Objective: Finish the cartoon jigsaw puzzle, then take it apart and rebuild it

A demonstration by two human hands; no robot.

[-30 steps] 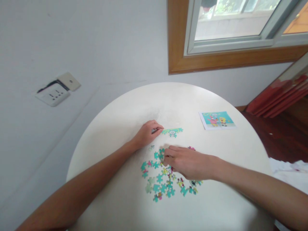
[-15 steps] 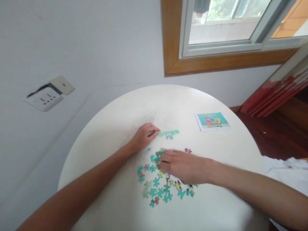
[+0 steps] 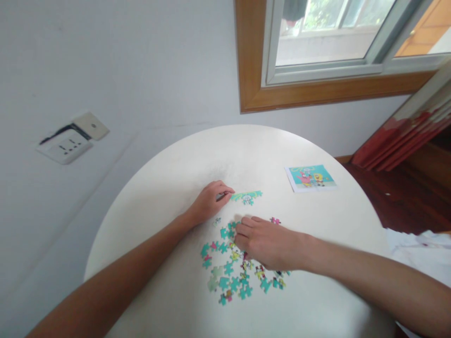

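Note:
At the left end of a short strip of joined puzzle pieces [image 3: 247, 197], my left hand [image 3: 213, 196] rests with thumb and forefinger pinched on the strip's edge. The strip is teal and green, with part of a pale cartoon face. My right hand [image 3: 262, 239] is over a scatter of loose puzzle pieces [image 3: 225, 283], mostly teal with some yellow and pink. Its fingers are curled together and the fingertips are hidden, so whatever they hold cannot be seen. Between the hands lies a single small piece [image 3: 217, 220]. A pink piece [image 3: 275, 220] shows just beyond my right hand.
A cartoon picture card [image 3: 312, 178] lies at the right on the round white table [image 3: 158, 291]. Behind the table are a wall with a socket [image 3: 66, 144] and a wood-framed window [image 3: 252, 89]. A red and white curtain [image 3: 398, 136] hangs at the right.
My right hand has barely shifted over the loose pieces, its fingers still curled. My left hand stays at the strip's left end.

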